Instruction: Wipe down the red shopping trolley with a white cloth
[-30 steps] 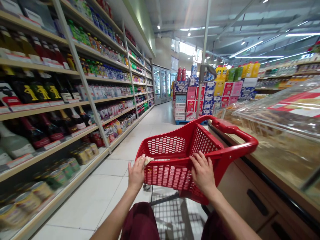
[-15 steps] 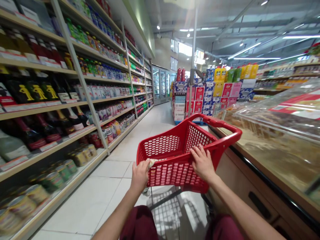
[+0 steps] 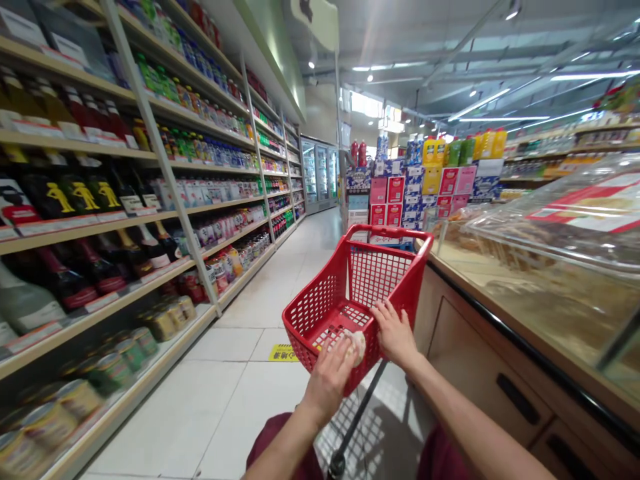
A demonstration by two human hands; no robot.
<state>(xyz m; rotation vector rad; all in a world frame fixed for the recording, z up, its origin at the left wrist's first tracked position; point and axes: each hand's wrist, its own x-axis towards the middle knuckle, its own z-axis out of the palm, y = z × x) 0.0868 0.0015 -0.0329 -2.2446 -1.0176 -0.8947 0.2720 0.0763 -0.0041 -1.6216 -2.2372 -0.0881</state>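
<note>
A red plastic shopping cart (image 3: 320, 303) stands before my knees, its handle end turned away from me. My left hand (image 3: 327, 377) presses a crumpled whitish cloth (image 3: 357, 348) against the near rim, with its fingers closed over it. Along the same rim, to the right, my right hand (image 3: 395, 333) grips the cart's edge, fingers hooked over the top. Through its lattice the basket's floor is visible in part.
Shelves of bottles and cans (image 3: 145, 220) line the left side. A display counter (image 3: 465, 333) with clear plastic covers runs close on the right. Stacked drink cartons (image 3: 395, 190) stand ahead. A yellow floor sticker (image 3: 283, 353) lies beside the cart.
The cart has swung round, its handle moving from the right to the far side. My left hand has slid rightward with the cloth, closer to my right hand, which stays on the rim.
</note>
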